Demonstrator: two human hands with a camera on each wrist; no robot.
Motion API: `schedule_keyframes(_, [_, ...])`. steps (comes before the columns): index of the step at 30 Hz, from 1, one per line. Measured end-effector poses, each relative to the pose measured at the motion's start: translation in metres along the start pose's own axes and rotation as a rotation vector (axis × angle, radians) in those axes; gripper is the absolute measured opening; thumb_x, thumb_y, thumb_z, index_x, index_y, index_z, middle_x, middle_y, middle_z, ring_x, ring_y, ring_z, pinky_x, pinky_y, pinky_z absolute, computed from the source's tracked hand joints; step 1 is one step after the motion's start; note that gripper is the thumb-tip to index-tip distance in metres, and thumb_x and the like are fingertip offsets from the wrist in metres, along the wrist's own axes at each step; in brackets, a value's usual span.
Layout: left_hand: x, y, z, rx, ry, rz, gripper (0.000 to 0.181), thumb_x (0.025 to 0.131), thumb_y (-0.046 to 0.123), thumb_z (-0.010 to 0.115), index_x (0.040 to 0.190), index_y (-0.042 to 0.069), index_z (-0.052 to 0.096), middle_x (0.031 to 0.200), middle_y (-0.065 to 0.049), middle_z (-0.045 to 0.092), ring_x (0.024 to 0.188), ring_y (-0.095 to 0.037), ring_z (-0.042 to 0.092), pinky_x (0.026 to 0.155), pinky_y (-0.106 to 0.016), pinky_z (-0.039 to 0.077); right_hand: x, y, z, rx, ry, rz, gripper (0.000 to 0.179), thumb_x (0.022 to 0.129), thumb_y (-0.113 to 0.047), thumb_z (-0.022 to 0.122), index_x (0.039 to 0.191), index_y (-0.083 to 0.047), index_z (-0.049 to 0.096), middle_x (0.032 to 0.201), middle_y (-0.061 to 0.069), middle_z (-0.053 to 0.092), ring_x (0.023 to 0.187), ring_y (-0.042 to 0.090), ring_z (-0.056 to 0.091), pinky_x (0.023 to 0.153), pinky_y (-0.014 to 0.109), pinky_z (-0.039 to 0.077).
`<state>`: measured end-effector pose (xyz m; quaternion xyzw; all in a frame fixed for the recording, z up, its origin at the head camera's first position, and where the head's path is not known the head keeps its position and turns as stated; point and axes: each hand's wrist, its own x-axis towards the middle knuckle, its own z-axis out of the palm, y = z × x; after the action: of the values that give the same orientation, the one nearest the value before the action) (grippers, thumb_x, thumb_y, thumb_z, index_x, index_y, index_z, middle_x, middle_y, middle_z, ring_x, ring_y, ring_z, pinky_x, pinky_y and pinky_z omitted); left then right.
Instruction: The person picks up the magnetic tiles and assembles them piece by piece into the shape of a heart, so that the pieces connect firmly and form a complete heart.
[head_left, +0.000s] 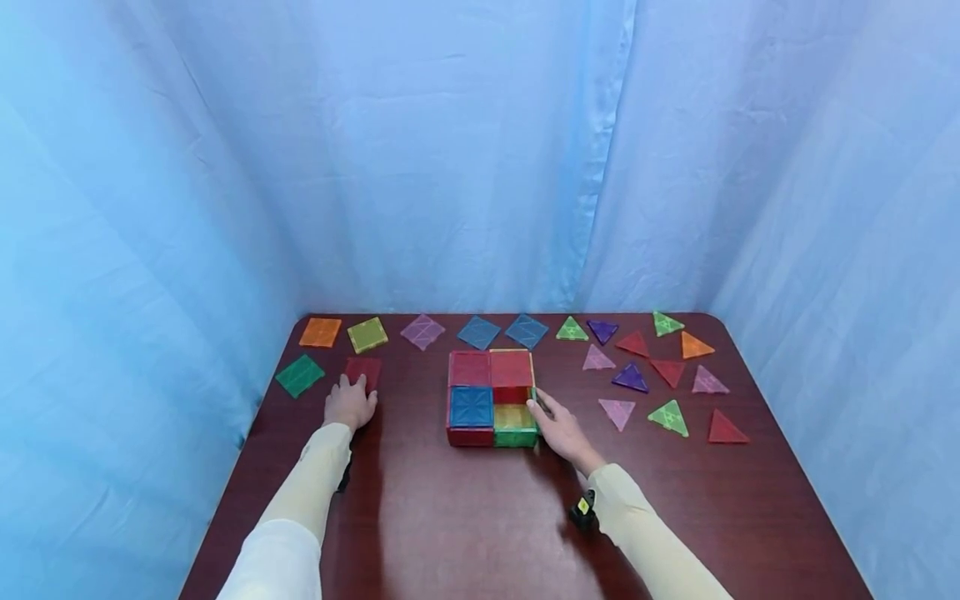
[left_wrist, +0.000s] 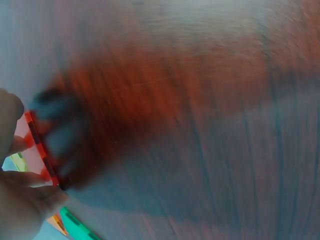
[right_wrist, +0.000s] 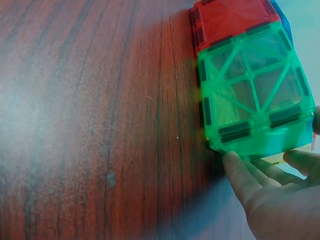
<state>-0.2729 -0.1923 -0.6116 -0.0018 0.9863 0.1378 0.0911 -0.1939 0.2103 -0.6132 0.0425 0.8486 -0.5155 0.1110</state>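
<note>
My left hand (head_left: 351, 404) holds a red square magnetic tile (head_left: 363, 368) at the table's left, with thumb and fingers at its edges. In the left wrist view the red tile (left_wrist: 42, 147) stands edge-on between the fingers. A low block of magnetic tiles (head_left: 470, 368) sits mid-table, topped by two red squares and a blue one. Its front right cell is uncovered, showing yellow inside. My right hand (head_left: 561, 429) grips this cell's right wall, thumb over the rim and fingers outside. The green front wall (right_wrist: 257, 80) faces the right wrist view.
Left and behind the block lie square tiles: green (head_left: 300, 376), orange (head_left: 320, 332), yellow (head_left: 367, 335), purple (head_left: 423, 332) and two blue (head_left: 478, 332). Several triangle tiles, such as a red one (head_left: 726, 427), are scattered right. Blue curtains (head_left: 450, 167) surround the table (head_left: 442, 517).
</note>
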Motion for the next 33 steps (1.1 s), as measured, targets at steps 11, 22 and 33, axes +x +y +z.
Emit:
schedule_keyframes(11, [-0.003, 0.009, 0.016, -0.136, 0.166, -0.039, 0.039, 0.098, 0.021, 0.066, 0.123, -0.002, 0.048, 0.123, -0.040, 0.049, 0.116, -0.057, 0.050, 0.101, -0.066, 0.041, 0.001, -0.003, 0.000, 0.014, -0.002, 0.019, 0.069, 0.103, -0.057, 0.047, 0.159, -0.018, 0.037, 0.158, 0.018, 0.043, 0.145, 0.039, 0.041, 0.117, 0.062, 0.032])
schedule_keyframes(22, [-0.012, 0.018, -0.003, -0.137, 0.190, 0.049, 0.063, 0.077, 0.030, 0.081, 0.117, 0.000, 0.042, 0.109, -0.030, 0.055, 0.104, -0.046, 0.052, 0.094, -0.057, 0.045, 0.003, 0.000, 0.002, 0.093, -0.018, 0.046, 0.060, 0.107, -0.048, 0.045, 0.159, -0.019, 0.037, 0.157, 0.016, 0.045, 0.138, 0.035, 0.051, 0.110, 0.055, 0.045])
schedule_keyframes(33, [-0.020, 0.093, -0.038, -0.334, 0.213, 0.408, 0.063, 0.076, 0.030, 0.083, 0.122, 0.006, 0.048, 0.117, -0.013, 0.054, 0.111, -0.029, 0.047, 0.092, -0.045, 0.052, 0.007, 0.003, 0.003, 0.094, -0.018, 0.047, 0.059, 0.107, -0.046, 0.044, 0.158, -0.018, 0.038, 0.158, 0.015, 0.043, 0.140, 0.034, 0.049, 0.112, 0.054, 0.043])
